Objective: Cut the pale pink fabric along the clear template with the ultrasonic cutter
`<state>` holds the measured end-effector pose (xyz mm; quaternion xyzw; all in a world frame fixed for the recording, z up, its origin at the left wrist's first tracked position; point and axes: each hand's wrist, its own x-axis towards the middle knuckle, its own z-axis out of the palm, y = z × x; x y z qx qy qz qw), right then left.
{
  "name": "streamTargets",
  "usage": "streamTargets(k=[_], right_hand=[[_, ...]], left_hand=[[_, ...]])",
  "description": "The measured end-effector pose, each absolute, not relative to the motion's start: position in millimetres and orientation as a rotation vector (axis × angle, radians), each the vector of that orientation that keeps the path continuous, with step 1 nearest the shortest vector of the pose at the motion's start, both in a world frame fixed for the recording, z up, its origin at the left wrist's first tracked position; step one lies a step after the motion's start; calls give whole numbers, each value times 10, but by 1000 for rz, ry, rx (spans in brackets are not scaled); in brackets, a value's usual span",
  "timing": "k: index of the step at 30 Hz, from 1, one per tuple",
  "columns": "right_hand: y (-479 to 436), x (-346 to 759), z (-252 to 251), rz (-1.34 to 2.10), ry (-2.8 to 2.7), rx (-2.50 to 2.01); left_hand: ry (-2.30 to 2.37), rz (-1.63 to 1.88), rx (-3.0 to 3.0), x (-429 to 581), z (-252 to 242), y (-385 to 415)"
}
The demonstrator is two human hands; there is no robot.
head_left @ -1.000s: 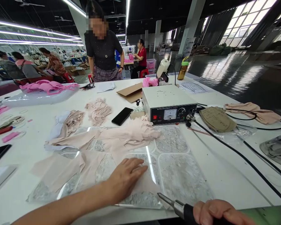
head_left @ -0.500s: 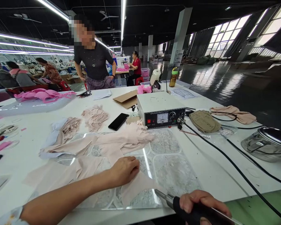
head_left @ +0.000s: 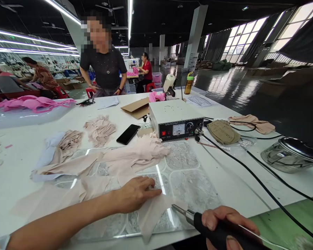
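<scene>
My left hand (head_left: 135, 194) rests palm down on the glass-like patterned mat, its fingers closed on a thin pale pink fabric piece (head_left: 152, 213). A corner of that piece hangs toward the front edge of the mat (head_left: 194, 189). In my right hand (head_left: 228, 225), at the lower right, is the black handle of an ultrasonic cutter (head_left: 195, 218). Its metal tip points left and meets or hovers just over the fabric's right end; contact is hard to tell. More pale pink fabric (head_left: 135, 152) lies across the mat behind my left hand.
Behind the mat stands a white control box (head_left: 176, 118) with a meter and a black cable (head_left: 240, 163) running right. A phone (head_left: 128, 134), fabric heaps (head_left: 100, 130), brown templates (head_left: 223, 132) and a steel pot (head_left: 289, 156) surround it. A person (head_left: 103, 69) stands across the table.
My left thumb has extended to the right, and the fabric's near corner has shifted toward me. The cutter stays near the fabric's right end. The whole view has turned slightly.
</scene>
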<state>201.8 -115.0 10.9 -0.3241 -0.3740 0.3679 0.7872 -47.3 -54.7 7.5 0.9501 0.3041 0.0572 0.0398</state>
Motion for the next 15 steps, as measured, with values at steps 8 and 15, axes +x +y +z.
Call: streamTargets(k=[8, 15], right_hand=[[-1086, 1849, 88, 767, -858, -715], [-977, 1687, 155, 711, -906, -748]], left_hand=[[820, 212, 2998, -525, 29, -539], [821, 197, 3014, -532, -12, -538]])
